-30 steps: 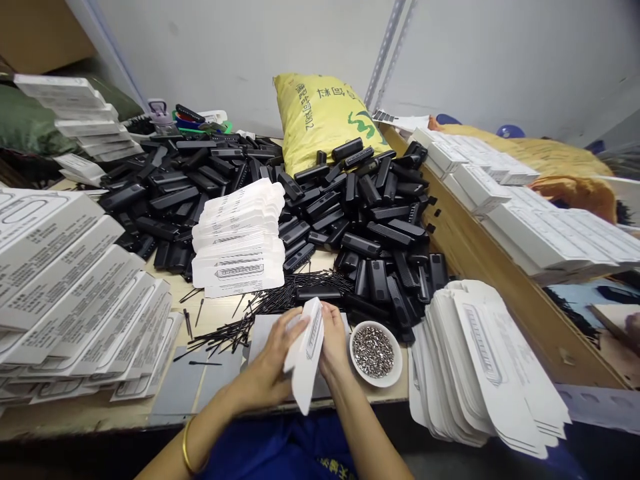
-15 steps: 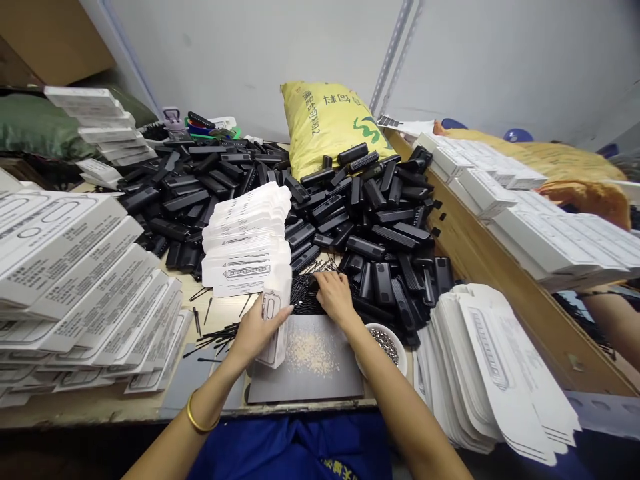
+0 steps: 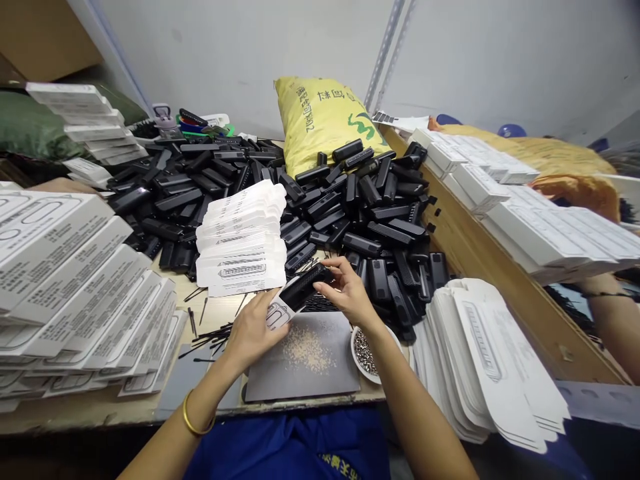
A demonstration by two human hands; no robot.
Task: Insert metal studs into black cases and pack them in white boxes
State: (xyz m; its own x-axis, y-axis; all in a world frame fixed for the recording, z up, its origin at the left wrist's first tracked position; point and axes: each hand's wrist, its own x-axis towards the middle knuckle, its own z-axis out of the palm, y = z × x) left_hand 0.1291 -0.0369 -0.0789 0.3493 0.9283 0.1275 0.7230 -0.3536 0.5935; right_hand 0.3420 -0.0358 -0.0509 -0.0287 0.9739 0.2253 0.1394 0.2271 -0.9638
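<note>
Pale wall (image 3: 210, 67) fills the top of the frame, wooden bench (image 3: 224, 308) below it, heaped at centre with black devices (image 3: 363, 245). Left hand (image 3: 255, 331), lower centre, grip wrapped around a white box (image 3: 280, 315); right hand (image 3: 346, 291), just right of it, grip pinching a single black unit (image 3: 303, 287) by its upper end, lower end at the box's mouth, depth inside unclear. Grey mat (image 3: 270, 379) lies beneath, white bowl (image 3: 369, 377) beside it.
</note>
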